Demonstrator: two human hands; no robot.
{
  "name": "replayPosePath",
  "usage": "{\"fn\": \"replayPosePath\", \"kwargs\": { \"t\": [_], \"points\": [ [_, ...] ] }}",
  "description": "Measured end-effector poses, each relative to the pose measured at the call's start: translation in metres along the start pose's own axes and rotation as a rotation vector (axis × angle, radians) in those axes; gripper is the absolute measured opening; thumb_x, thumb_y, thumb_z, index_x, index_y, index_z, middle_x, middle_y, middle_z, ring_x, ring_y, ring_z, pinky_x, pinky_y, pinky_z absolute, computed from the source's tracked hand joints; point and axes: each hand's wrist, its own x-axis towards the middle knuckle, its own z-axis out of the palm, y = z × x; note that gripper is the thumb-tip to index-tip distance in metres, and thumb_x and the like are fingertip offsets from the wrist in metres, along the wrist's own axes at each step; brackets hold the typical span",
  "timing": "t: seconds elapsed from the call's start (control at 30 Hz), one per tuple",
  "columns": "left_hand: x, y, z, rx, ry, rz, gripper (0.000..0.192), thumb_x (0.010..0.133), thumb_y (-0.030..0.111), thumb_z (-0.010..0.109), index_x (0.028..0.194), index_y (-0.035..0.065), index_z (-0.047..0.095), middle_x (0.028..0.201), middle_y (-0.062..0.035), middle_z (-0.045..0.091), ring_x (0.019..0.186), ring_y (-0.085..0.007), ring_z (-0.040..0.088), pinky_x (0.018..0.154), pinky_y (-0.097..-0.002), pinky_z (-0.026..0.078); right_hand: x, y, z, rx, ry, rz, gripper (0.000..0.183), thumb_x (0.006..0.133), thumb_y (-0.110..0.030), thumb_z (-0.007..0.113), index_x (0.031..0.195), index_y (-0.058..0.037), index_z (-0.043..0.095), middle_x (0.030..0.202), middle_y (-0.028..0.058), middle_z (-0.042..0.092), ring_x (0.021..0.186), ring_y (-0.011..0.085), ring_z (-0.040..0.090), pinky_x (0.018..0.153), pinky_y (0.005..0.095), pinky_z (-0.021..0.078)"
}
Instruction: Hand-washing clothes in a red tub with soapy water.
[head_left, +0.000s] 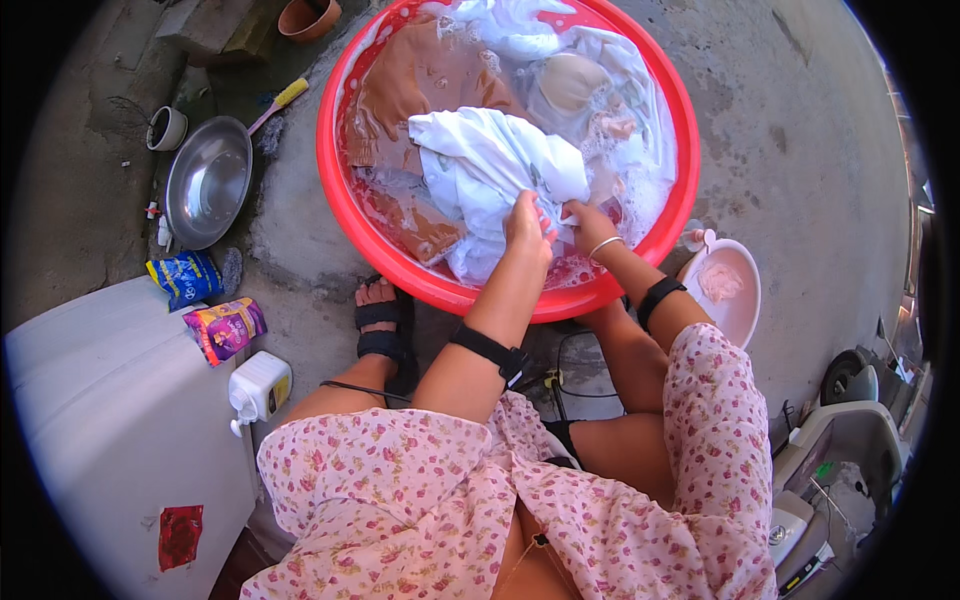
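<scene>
A large red plastic basin (334, 180) of sudsy water stands in front of me, full of soaking laundry. Bunched white fabric (502, 154) with a faint print rises above the water near the middle. My left hand (529, 227) is curled around its near edge, the fingers partly hidden. Close by on the right, my right hand (592, 229) pinches a fold of the same fabric. Brown garments (405, 82) lie wet along the left side. A beige moulded cup (574, 81) and more white cloth (645, 82) float at the right, with foam near the rim.
Right of the basin is a pink tub (739, 315) with pink cloth (720, 282). At left are a metal bowl (208, 184), a scrub brush (281, 101), blue (185, 279) and purple (225, 328) packets, and a white bottle (259, 385). A cable (364, 388) runs beside my leg.
</scene>
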Motion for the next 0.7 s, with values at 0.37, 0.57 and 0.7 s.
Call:
{"fn": "replayPosePath", "kwargs": {
  "t": [0.37, 0.57, 0.7],
  "points": [
    [0.017, 0.026, 0.009, -0.211, -0.771, -0.187, 0.067, 0.084, 0.056, 0.053, 0.125, 0.0030, 0.046, 0.117, -0.0184, 0.054, 0.104, -0.0345, 0.055, 0.093, -0.0482, 0.043, -0.037, -0.146, -0.074, 0.064, 0.413, -0.318, 0.028, 0.064, -0.014, 0.066, 0.089, -0.0057, 0.057, 0.081, 0.0146, 0.057, 0.074, 0.0346, 0.059, 0.064, 0.0396, 0.0472],
    [0.061, -0.001, -0.006, -0.449, -1.103, -0.039, 0.026, 0.092, 0.030, 0.045, 0.108, 0.0118, 0.055, 0.098, -0.0045, 0.060, 0.083, -0.0188, 0.060, 0.077, -0.0354, 0.051, 0.006, -0.167, -0.075, -0.091, 0.543, -0.401, 0.023, 0.066, -0.026, 0.067, 0.075, -0.0067, 0.058, 0.070, 0.0134, 0.058, 0.057, 0.0340, 0.058, 0.055, 0.0409, 0.0477],
    [0.000, 0.010, 0.032, -0.401, -0.562, -0.193, 0.029, 0.091, 0.028, 0.042, 0.109, 0.0111, 0.057, 0.107, -0.0095, 0.063, 0.099, -0.0225, 0.061, 0.085, -0.0378, 0.050, 0.031, -0.103, -0.084, -0.156, 0.558, 0.115, 0.028, 0.069, -0.029, 0.064, 0.076, -0.0017, 0.059, 0.077, 0.0187, 0.059, 0.069, 0.0381, 0.058, 0.065, 0.0443, 0.0472]
  ]
}}
